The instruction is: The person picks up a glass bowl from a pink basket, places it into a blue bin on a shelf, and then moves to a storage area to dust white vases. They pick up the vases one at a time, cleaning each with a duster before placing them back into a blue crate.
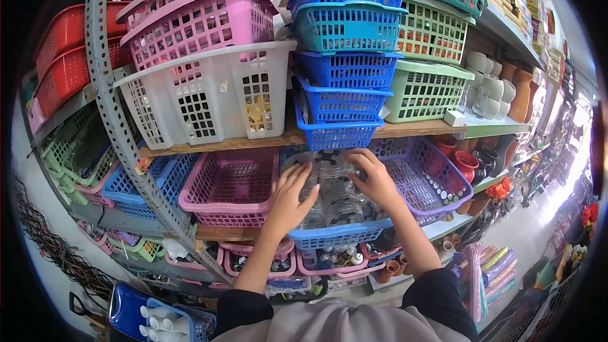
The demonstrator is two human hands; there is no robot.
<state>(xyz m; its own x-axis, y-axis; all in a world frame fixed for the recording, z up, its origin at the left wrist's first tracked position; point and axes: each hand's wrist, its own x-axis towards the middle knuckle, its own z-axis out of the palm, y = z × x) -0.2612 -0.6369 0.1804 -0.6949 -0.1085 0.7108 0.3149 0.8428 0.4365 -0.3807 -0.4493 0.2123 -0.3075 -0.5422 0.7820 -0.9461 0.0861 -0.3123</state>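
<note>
A light blue basket (342, 235) on the middle shelf holds stacks of clear, round plastic containers (342, 197). My left hand (293, 194) lies over the left stack, its fingers stretched out and the thumb apart. Over the right side of the same basket, my right hand (375, 179) has curved fingers, with a gap between thumb and forefinger. Both hands are on or very close to the containers; actual contact is hard to make out. I see nothing lifted in either hand.
Stacked blue baskets (345, 102) hang low just above my hands. A pink basket (227, 183) stands to the left and a purple basket (423, 180) to the right. A perforated metal post (120, 107) rises at the left. Red vases (465, 164) stand further right.
</note>
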